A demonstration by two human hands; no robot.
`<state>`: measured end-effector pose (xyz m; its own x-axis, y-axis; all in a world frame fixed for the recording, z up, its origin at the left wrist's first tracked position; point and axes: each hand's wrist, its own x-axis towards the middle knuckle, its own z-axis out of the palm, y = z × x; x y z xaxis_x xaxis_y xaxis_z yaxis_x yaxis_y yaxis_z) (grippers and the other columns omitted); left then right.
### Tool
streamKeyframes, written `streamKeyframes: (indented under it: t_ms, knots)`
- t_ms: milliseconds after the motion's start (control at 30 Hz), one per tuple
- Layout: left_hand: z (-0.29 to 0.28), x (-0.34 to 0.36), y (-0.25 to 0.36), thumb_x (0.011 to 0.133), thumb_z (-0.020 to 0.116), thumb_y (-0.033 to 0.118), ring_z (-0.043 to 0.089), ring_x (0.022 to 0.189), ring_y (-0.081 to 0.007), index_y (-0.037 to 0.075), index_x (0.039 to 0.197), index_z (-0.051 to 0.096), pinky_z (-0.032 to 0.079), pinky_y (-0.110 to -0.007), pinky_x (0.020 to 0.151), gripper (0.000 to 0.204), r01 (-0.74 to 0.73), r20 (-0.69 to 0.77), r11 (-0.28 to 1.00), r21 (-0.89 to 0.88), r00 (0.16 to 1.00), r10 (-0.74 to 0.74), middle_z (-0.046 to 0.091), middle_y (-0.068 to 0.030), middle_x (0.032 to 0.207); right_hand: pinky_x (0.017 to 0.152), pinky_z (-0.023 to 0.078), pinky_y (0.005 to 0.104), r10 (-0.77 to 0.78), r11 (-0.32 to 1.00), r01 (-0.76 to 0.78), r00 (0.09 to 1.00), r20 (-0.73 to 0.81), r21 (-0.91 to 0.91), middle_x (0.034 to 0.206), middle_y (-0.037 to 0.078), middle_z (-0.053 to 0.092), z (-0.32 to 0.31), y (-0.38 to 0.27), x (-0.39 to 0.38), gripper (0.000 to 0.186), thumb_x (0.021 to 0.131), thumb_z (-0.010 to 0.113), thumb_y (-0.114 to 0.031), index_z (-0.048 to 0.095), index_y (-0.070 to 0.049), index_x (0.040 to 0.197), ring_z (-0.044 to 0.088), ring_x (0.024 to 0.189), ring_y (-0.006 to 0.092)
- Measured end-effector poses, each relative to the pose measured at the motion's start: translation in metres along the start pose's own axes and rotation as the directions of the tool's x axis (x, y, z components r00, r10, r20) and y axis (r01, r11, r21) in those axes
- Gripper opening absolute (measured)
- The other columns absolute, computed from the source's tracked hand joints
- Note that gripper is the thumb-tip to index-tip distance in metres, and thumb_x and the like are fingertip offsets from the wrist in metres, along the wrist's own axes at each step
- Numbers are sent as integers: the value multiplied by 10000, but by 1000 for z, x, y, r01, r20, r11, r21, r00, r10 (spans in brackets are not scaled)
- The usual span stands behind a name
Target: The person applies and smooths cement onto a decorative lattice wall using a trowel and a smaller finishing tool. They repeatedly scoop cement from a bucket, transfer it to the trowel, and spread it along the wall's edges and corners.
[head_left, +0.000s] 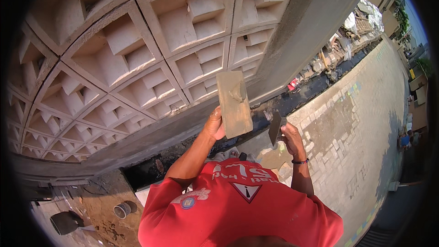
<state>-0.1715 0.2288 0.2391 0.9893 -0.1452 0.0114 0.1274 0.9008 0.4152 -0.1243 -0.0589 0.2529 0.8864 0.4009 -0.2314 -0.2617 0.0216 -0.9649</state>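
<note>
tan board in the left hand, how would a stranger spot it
Find the pale openwork block wall filling the upper left. Near its lower right, the left hand holds a rectangular tan board. Unlike the smaller dark tool in the right hand, it bears a greyish lump near its upper end.

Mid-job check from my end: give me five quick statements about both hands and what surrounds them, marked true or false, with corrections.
1. The left hand holds a rectangular board. True.
2. The right hand is empty. False: it holds a dark flat-bladed tool.
3. A wall of recessed blocks fills the upper left of the picture. True.
4. The wristband is on the left wrist. False: it is on the right wrist.
5. A small lump sits on the board's face. True.
</note>
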Motion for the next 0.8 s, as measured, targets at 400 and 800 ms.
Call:
streamKeyframes:
  t_ms: [400, 800]
  knots:
    - [12, 14, 15, 832, 665, 321, 611, 1023, -218, 8, 1226, 501, 498, -372, 907, 530, -14, -18, 999, 39, 1000, 15, 607, -112, 1136, 820, 439, 224, -224, 969, 243, 933, 281, -35, 1098, 92, 616, 40, -115, 25, 549, 877, 654, -280, 459, 50, 1270, 566, 959, 98]
    - [29, 19, 17, 854, 642, 291, 612, 985, -171, 5, 1223, 503, 509, -325, 855, 487, -33, -84, 986, 164, 995, 48, 615, -79, 1104, 759, 437, 220, -334, 792, 394, 919, 209, -467, 983, 76, 646, 60, -125, 33, 296, 883, 616, -108, 590, 29, 1144, 561, 867, 85]
